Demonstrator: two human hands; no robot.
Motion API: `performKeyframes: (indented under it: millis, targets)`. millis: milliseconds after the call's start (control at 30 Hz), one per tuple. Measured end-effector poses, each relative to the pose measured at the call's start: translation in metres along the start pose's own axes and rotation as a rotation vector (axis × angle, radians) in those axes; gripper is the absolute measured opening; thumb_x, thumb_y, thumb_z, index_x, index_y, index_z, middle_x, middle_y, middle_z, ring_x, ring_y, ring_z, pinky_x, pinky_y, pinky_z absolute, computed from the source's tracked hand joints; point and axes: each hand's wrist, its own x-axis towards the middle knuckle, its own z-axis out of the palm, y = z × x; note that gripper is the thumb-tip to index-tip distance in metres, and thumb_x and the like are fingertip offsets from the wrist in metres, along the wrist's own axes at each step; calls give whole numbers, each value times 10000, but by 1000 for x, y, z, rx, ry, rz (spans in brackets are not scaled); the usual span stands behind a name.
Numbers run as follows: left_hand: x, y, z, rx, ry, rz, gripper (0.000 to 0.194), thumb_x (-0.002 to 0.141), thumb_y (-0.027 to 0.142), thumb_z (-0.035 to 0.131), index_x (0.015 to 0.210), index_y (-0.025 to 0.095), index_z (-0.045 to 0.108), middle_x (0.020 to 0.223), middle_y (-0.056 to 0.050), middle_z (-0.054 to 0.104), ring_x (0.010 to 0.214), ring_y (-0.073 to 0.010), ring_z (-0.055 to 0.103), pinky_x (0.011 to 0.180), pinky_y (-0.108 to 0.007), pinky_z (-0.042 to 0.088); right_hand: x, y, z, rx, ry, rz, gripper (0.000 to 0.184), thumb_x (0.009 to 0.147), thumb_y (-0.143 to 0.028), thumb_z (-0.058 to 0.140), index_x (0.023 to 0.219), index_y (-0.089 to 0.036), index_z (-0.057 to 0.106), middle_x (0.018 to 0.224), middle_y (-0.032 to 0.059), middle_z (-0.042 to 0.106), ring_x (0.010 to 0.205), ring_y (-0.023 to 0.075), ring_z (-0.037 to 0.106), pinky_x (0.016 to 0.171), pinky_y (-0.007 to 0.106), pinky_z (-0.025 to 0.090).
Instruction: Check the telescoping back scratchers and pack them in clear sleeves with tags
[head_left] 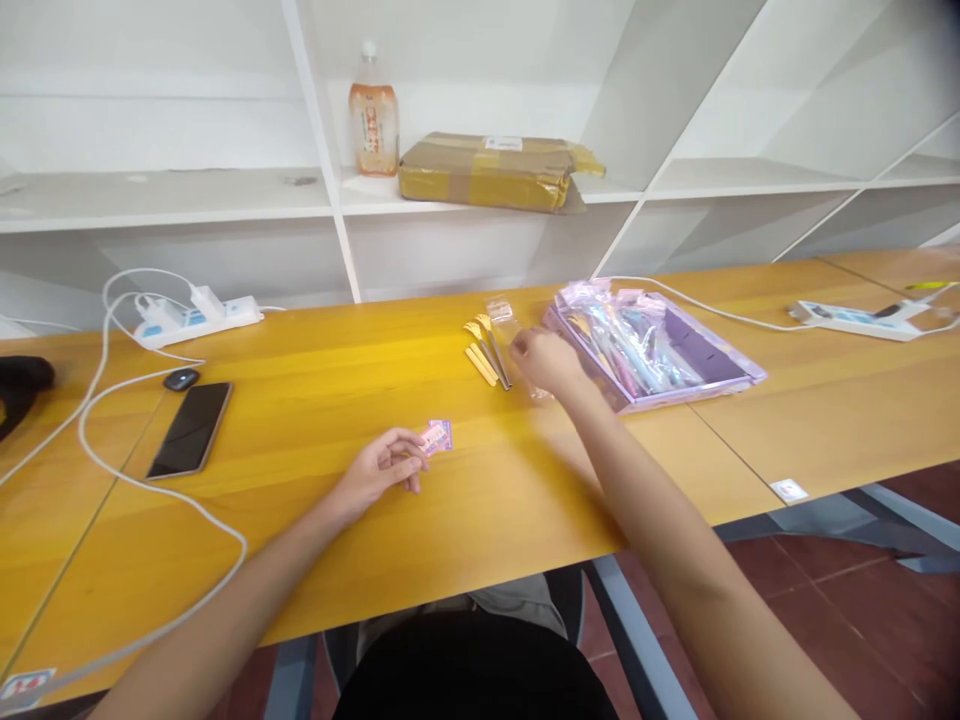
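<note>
From my remote seat I see my left hand (382, 468) resting on the yellow wooden table (315, 520), its fingers curled and pinching a small pink packet (436, 436) that lies flat on the tabletop just past the fingertips. My right hand (546, 360) is stretched further out, closed around the lower part of a small clear plastic bag (501, 312); I cannot make out anything inside that bag. Just to the left of it, touching the table, sit a few pieces of gold and silver cutlery (486, 352), with pale yellow handles lying side by side. Immediately to the right of my right hand lies a large purple-edged transparent pouch (705, 365), flat on the table, and it holds a bundle of clear-wrapped items in pink and blue tones, heaped toward its left half; what they are exactly I cannot tell. Further left on the table lies a black phone (190, 429) face up, with a small dark round object (181, 378) just above it and a white power strip (196, 317) with its cable looping across the wood. On the white shelf (187, 200) behind stand a bottle with an orange label (373, 112) and, beside it, a taped brown parcel (491, 170). A second power strip (855, 318) lies at the far right.
</note>
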Motion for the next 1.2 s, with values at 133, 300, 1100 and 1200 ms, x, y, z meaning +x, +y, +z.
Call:
performKeyframes:
  millis: [133, 300, 1100, 1200]
  targets:
    - [-1, 5, 2, -4, 8, -3, 391, 913, 458, 812, 1106, 173, 626, 911, -37, 723, 637, -137, 681, 636, -278, 521, -1, -23, 25, -4, -57, 101, 333, 1082, -352, 483, 1184, -139, 718, 1236, 200, 724, 1103, 288, 725, 905, 345, 522]
    - [-2, 7, 3, -10, -24, 1, 371, 921, 446, 806, 1114, 180, 633, 868, -18, 703, 643, -139, 671, 643, -277, 510, -2, -12, 37, -24, -84, 116, 325, 1060, -385, 539, 1176, -128, 701, 1239, 219, 715, 1120, 296, 719, 916, 344, 533]
    - [-3, 7, -1, 59, -35, -6, 314, 982, 448, 735, 1137, 190, 646, 815, 3, 664, 647, -135, 637, 649, -275, 489, -31, -54, 30, -81, -195, 16, 473, 1079, -523, 493, 1329, -154, 650, 1088, 219, 784, 1006, 337, 764, 886, 383, 529]
    - [-3, 7, -1, 74, -31, -15, 308, 981, 443, 739, 1135, 189, 655, 811, 3, 667, 650, -134, 637, 660, -276, 490, -31, -54, 28, -76, -207, 10, 424, 1068, -477, 529, 1268, -138, 686, 1055, 222, 782, 994, 331, 759, 849, 362, 520]
